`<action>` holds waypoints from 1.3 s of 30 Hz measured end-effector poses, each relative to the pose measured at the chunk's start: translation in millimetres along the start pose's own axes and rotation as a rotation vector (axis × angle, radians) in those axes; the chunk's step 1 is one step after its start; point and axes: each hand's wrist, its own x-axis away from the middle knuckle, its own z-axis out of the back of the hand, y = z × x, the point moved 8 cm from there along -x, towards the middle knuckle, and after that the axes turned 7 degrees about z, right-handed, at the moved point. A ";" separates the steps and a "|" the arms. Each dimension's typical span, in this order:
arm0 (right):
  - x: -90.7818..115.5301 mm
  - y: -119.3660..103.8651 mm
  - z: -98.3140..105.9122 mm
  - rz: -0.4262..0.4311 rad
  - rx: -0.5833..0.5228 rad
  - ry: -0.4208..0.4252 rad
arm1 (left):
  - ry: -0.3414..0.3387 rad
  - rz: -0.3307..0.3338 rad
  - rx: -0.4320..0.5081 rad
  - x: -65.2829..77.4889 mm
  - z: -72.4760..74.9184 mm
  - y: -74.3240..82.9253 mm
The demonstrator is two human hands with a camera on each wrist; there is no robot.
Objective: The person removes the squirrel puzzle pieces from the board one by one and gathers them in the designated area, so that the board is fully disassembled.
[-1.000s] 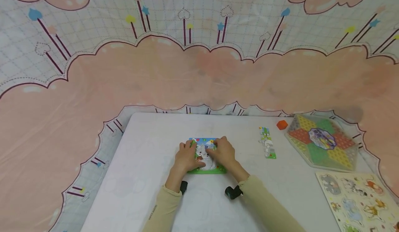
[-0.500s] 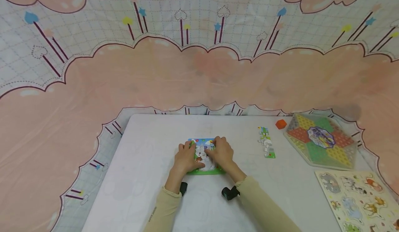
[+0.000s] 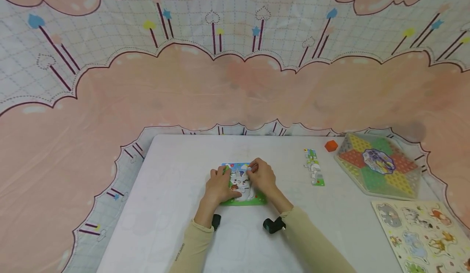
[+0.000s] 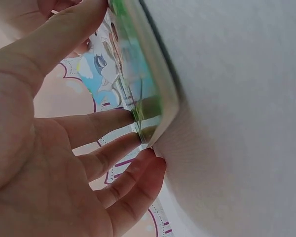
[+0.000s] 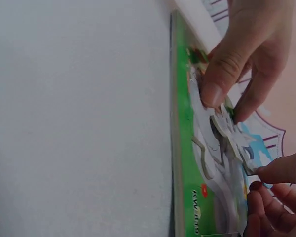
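The left hand [image 3: 217,185] spreads its fingers on the puzzle board [image 3: 244,203], and the right hand [image 3: 263,178] pinches a tipped-up bunny piece [image 5: 233,137] by its edge. The board sits on the desk [image 3: 183,154]. If the left hand lets go, the board might slide and the piece might drop

The head camera looks forward and down from above the near side of the tabletop [image 3: 154,207], far enough back to take in its far edge and the backdrop [image 3: 220,85]. The left wrist camera, close and turned sideways, faces past the left hand [image 4: 44,153] to a board [image 4: 144,79] corner. The right wrist camera, also close and sideways, skims the tabletop. All views share the board and both hands.
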 end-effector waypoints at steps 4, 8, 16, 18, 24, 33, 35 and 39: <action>-1.5 -0.8 2.8 0.022 -0.081 0.003 | -0.002 0.001 0.000 -0.1 -1.0 0.0; -2.1 -4.1 5.8 0.064 -0.152 0.006 | -0.004 0.000 0.006 -0.4 -1.0 0.1; -4.9 -3.3 4.1 0.124 -0.241 -0.010 | -0.006 -0.002 0.003 0.8 -2.1 0.5; -5.4 -2.5 3.6 0.123 -0.252 -0.022 | -0.005 -0.002 0.002 0.8 -1.7 0.5; -5.0 -1.9 4.1 0.121 -0.255 -0.057 | -0.005 0.000 0.005 0.4 0.0 0.5; -5.2 4.5 2.4 0.085 -0.264 -0.067 | 0.005 -0.016 0.008 2.3 3.3 2.9; -5.5 5.3 1.9 0.084 -0.262 -0.064 | 0.044 -0.015 -0.001 2.5 3.3 4.1; -5.2 6.2 1.4 0.076 -0.261 -0.062 | 0.135 -0.004 -0.071 2.4 -0.3 8.4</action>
